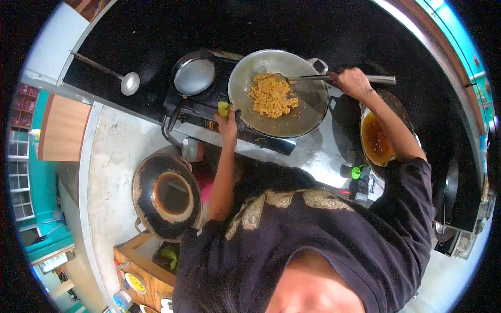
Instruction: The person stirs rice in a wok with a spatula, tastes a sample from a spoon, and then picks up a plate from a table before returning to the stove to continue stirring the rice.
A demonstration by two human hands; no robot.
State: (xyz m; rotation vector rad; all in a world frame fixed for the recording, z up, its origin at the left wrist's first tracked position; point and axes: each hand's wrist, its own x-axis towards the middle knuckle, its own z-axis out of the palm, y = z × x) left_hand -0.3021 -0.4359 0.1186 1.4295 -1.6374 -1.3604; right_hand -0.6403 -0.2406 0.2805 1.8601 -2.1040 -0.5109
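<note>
A large metal wok (pixel 313 112) sits on the stove, with a mound of crumbly yellow-orange food (pixel 271 99) that looks like fried rice. My right hand (pixel 354 83) is closed around the handle of a long metal spatula (pixel 308 78), to the right of the wok. The spatula's head reaches the upper edge of the food and is partly hidden in it. At the wok's lower left rim, my left hand (pixel 227 127) grips a yellow-green cloth (pixel 223 108). Whatever part of the wok lies under the cloth is hidden.
A small frying pan (pixel 194 76) rests on the stove (pixel 261 140) at left. A ladle (pixel 130 83) lies farther left. A dark wok with brown liquid (pixel 173 194) stands lower left. Another pan of brown liquid (pixel 377 140) is under my right forearm. A green-topped item (pixel 356 172) is near my body.
</note>
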